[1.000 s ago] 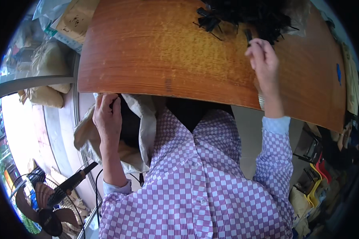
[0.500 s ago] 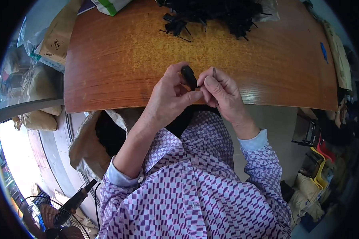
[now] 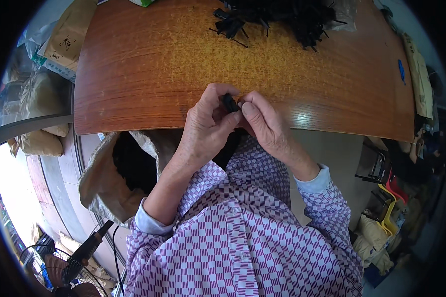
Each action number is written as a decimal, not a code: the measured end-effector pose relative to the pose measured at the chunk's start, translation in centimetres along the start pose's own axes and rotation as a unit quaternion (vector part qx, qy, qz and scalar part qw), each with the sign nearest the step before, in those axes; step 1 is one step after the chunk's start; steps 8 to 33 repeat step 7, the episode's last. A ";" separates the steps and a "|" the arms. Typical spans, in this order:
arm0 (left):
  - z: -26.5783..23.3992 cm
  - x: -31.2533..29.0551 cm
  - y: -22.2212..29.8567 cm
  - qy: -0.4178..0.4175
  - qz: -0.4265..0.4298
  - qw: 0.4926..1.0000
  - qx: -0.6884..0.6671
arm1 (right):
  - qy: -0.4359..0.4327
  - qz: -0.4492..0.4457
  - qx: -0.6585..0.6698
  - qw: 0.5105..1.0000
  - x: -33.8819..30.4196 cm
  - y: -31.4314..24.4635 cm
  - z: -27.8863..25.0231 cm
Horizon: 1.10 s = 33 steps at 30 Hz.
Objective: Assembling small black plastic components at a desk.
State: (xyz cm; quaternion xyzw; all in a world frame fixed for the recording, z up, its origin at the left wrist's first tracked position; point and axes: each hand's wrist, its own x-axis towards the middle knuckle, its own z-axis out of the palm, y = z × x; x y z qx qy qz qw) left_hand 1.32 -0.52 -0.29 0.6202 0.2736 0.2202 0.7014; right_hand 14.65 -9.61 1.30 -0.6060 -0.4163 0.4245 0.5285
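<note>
Just over the near edge of the wooden table (image 3: 148, 84), my two hands meet around a small black part (image 3: 230, 103). My left hand (image 3: 205, 126) grips it between thumb and fingers; its exact kind is not clear. My right hand (image 3: 265, 121) is closed beside it, thumb and forefinger pinched against the part's right end. Whatever those right fingertips pinch is too small and hidden to make out. A heap of black parts with thin stalks (image 3: 287, 20) lies at the far side of the table.
A clear plastic bag (image 3: 344, 17) lies by the heap. At the right, a small blue item (image 3: 401, 72) rests on the tabletop. An open sack (image 3: 99, 183) with black contents stands below the table's left front, near a fan (image 3: 64, 270). Yellow and red chairs (image 3: 392, 215) are at the right.
The black part has turned and now shows less between my hands. My right hand has moved left and closer to it; the thin grey stick in its fingers no longer shows.
</note>
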 end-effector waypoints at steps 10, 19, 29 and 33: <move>-0.8 -0.4 0.2 -0.026 -0.017 1.000 -0.006 | -0.025 0.000 -0.136 0.990 0.4 -0.4 0.6; -0.8 -0.4 0.2 -0.026 -0.017 1.000 -0.006 | -0.025 0.000 -0.136 0.990 0.4 -0.4 0.6; -0.8 -0.4 0.2 -0.026 -0.017 1.000 -0.006 | -0.025 0.000 -0.136 0.990 0.4 -0.4 0.6; -0.8 -0.4 0.2 -0.026 -0.017 1.000 -0.006 | -0.025 0.000 -0.136 0.990 0.4 -0.4 0.6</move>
